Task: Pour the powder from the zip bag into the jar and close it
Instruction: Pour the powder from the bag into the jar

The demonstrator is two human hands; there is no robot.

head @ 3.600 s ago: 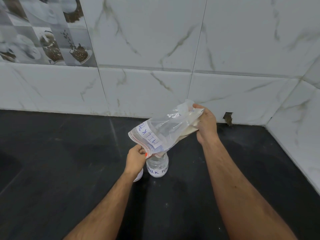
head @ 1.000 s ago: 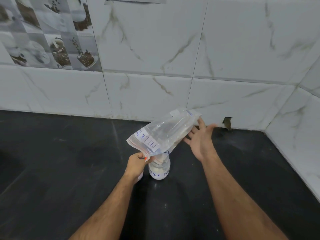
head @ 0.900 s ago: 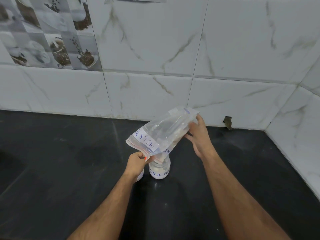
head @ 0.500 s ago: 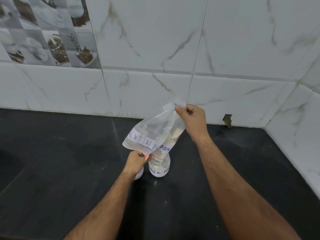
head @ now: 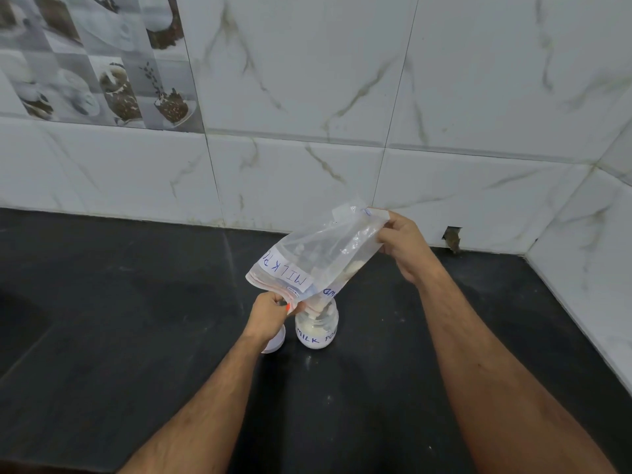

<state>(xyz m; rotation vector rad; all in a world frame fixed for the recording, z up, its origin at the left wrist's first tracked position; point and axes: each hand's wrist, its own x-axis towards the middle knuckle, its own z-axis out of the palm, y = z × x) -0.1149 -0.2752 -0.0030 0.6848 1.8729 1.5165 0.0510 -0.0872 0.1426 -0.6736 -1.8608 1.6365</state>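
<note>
A clear zip bag [head: 318, 254] with a white "MILK PO..." label hangs tilted, its mouth down over a small open clear jar [head: 317, 331] on the black counter. My left hand [head: 268, 316] pinches the bag's mouth corner just left of the jar. My right hand [head: 402, 246] grips the bag's raised bottom end. White powder clumps sit low in the bag and some drops into the jar, which is partly filled. A white lid [head: 275, 342] lies beside the jar, mostly hidden under my left hand.
The black counter [head: 136, 336] runs to white marble wall tiles [head: 307, 97] behind and on the right. A small hole [head: 452, 237] shows in the wall base at the right. A few powder specks lie near the jar.
My right hand went from an open palm under the bag to gripping its bottom end and lifting it. The bag now tilts more steeply and powder has slid toward the jar.
</note>
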